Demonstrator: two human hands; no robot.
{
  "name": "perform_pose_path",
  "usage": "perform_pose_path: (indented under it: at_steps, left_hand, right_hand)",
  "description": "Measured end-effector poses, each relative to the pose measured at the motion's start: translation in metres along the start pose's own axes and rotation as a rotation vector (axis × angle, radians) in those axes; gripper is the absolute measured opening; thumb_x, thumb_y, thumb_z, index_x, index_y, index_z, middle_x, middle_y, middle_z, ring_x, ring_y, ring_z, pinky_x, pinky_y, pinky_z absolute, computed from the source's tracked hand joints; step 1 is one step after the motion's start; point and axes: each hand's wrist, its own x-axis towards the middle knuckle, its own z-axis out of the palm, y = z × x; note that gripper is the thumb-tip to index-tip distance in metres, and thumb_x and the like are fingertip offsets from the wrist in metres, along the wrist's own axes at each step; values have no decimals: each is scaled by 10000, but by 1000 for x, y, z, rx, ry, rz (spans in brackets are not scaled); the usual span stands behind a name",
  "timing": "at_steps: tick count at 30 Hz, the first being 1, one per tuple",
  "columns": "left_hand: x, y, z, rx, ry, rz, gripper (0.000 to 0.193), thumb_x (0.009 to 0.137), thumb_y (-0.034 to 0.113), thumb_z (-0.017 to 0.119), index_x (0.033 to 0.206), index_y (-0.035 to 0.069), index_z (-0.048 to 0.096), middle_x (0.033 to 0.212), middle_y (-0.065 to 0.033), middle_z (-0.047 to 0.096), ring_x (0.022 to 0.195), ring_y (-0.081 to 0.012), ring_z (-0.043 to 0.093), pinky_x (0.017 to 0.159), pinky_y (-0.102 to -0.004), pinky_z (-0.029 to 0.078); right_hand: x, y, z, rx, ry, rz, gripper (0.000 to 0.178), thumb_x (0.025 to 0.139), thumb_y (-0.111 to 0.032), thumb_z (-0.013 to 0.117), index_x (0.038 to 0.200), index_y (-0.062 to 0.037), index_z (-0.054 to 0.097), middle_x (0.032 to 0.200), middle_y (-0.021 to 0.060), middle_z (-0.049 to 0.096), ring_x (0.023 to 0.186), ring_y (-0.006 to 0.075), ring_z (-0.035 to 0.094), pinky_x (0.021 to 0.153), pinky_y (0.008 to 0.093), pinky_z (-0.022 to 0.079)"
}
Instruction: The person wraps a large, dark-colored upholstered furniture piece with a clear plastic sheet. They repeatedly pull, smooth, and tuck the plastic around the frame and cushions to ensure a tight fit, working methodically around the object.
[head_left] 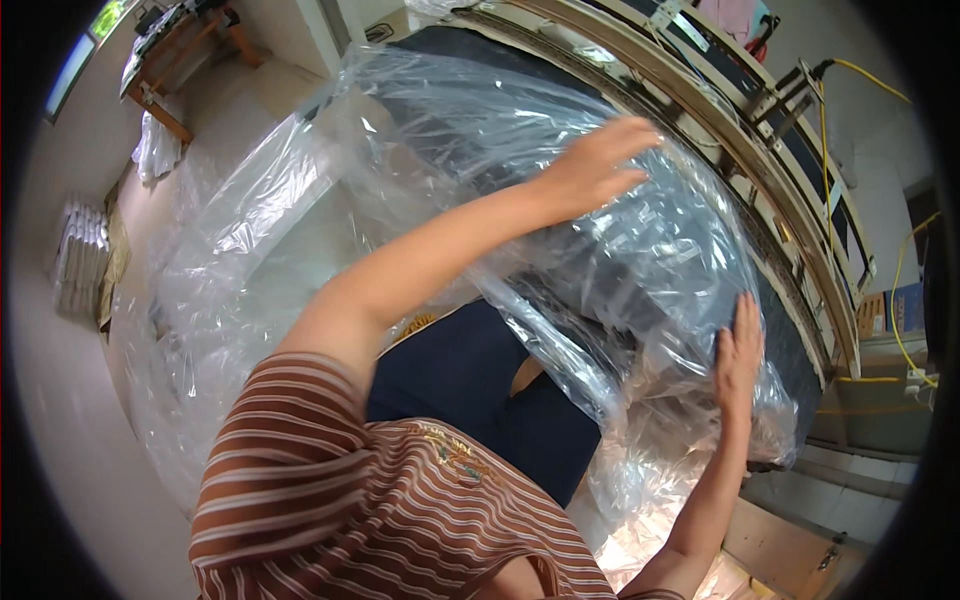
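I count my two bare hands (598,168) (738,355), one striped shirt (430,500), one wooden table (172,65) and one silvery-white stack (82,247).

brown striped shirt (400,510), navy trousers (450,365)

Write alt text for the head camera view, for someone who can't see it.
A person's left hand, blurred, reaches over crinkled clear plastic film covering much of a dark surface, while the right hand rests on the film near its right edge. The film also spills down left of the person's navy trousers.
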Motion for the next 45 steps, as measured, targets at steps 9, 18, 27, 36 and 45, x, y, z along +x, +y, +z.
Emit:
perform_pose_path:
  at_steps: [9,18,27,36,45]
  left_hand:
    - [-281,-116,-281,730,362,-823,435,752,182,737,1109,28,544,1126,-141,560,1083,-265,524,892,-376,437]
    - [-319,-119,-277,-24,384,-1053,175,949,163,487,1052,31,538,888,-93,611,712,-143,590,642,-273,492]
    - [-216,20,-292,-132,373,-780,233,953,108,471,1112,-9,594,804,-50,575,699,-112,555,705,-265,484]
    - [-133,126,-167,-728,-366,-465,319,714,-12,562,984,63,714,996,-96,691,949,-198,628,918,-371,463]
    - [-116,199,7,-779,-843,-101,322,889,206,597,1177,61,603,1157,-124,614,1073,-299,570,948,-404,421]
  right_hand:
    - [5,73,11,48,79,60,509,972,-276,360,1425,-45,327,1485,151,297,1379,295,264,1113,373,208]
    - [64,-161,-20,415,314,-188,51,870,-72,579,888,-28,598,892,109,601,825,277,593,697,329,459]
    - [43,-247,77,489,-605,-492,169,837,-242,621,916,-95,597,745,105,642,774,317,633,672,412,486]
    - [65,107,-194,636,852,87,318,884,-250,583,1065,8,623,871,16,624,725,112,555,686,252,463]
    - [-33,-113,-111,1049,-97,-22,440,896,-311,518,1241,-40,539,1208,71,564,1084,167,527,901,322,441]
